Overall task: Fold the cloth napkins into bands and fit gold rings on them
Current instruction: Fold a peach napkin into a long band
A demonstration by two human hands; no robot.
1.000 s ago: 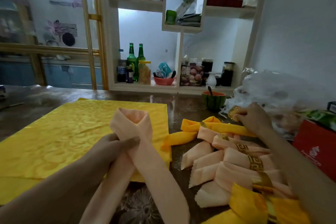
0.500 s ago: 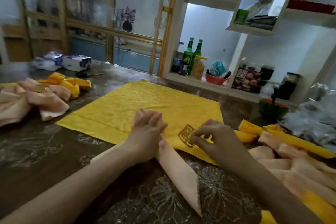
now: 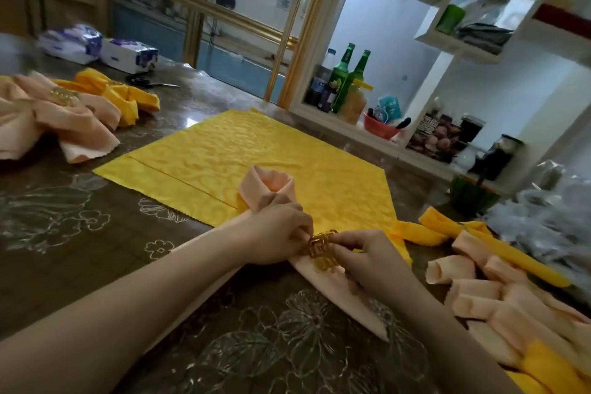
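Observation:
A peach napkin (image 3: 271,190) folded into a band lies looped on the table, its loop resting on a flat yellow cloth (image 3: 256,157). My left hand (image 3: 278,233) grips the band where its two tails cross. My right hand (image 3: 364,254) pinches a gold ring (image 3: 321,249) with a square key pattern, held around one peach tail just right of my left hand. That tail (image 3: 345,294) runs toward me over the dark flowered tablecloth.
Ringed peach and yellow napkins (image 3: 64,112) lie piled at the far left. More folded napkins (image 3: 499,294) lie at the right beside a crinkled plastic bag (image 3: 543,221). Scissors (image 3: 150,82) and tissue packs (image 3: 128,54) sit at the back left. A shelf with bottles (image 3: 348,80) stands behind.
My right hand fetched a gold ring from the right pile and brought it to the peach band, where it now sits on a tail. The view has swung left.

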